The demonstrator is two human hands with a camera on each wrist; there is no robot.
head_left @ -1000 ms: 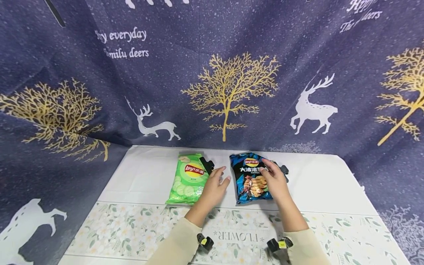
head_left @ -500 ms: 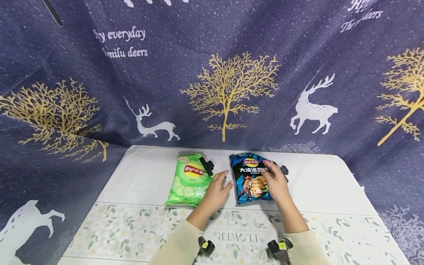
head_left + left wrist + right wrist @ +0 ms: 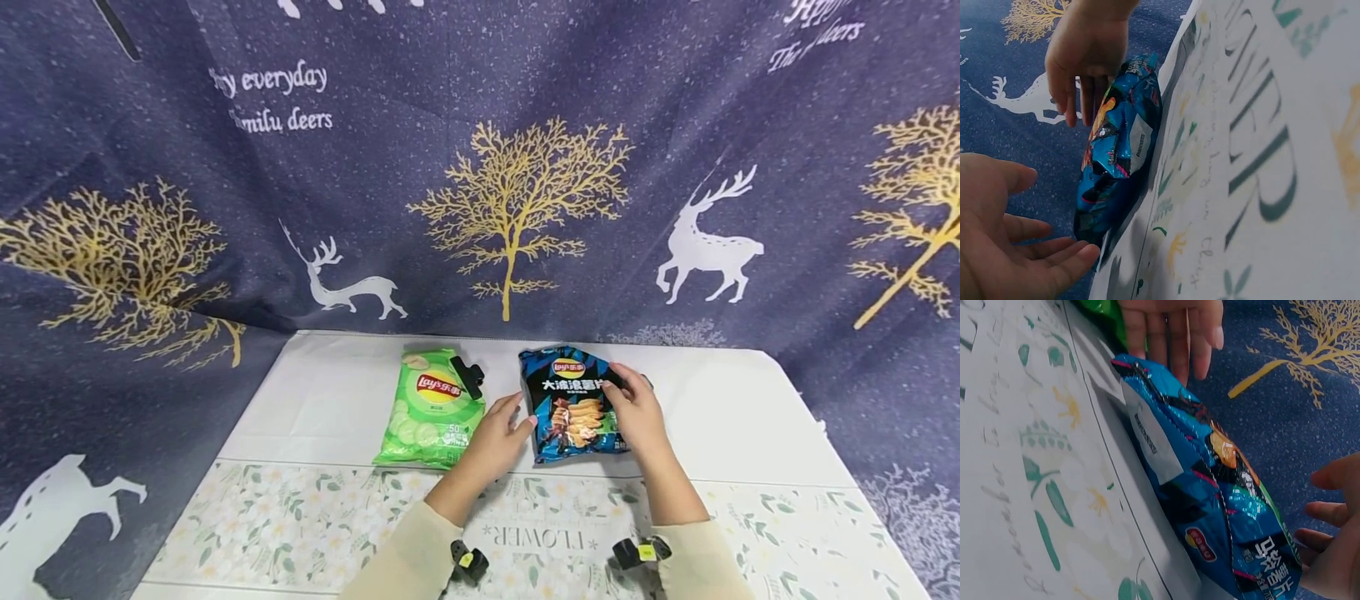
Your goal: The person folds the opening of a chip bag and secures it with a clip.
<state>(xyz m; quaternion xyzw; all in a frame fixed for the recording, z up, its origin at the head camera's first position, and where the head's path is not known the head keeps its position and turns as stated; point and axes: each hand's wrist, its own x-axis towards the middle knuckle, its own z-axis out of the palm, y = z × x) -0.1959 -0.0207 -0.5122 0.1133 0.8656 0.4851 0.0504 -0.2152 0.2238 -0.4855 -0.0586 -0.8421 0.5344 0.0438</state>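
A blue and black bag of Lay's potato chips (image 3: 564, 404) lies flat on the white table, printed side up. Beside its left edge is my left hand (image 3: 498, 437), fingers spread and relaxed; in the left wrist view its fingertips (image 3: 1088, 255) come up to the end of the bag. My right hand (image 3: 642, 417) is at the bag's right side, thumb over the front and fingers by the upper right edge, not curled round it. Behind that hand a dark clip (image 3: 649, 382) is mostly hidden.
Left of my left hand lies a green Lay's bag (image 3: 431, 408) with a black clip (image 3: 469, 377) at its upper right edge. A dark blue curtain (image 3: 585, 283) with deer and trees hangs behind the table. A flower-print strip (image 3: 300, 517) crosses the table's near part.
My left hand has shifted right, away from the green bag, to the blue bag's left edge. My right hand has moved slightly right, showing more of the bag's front.
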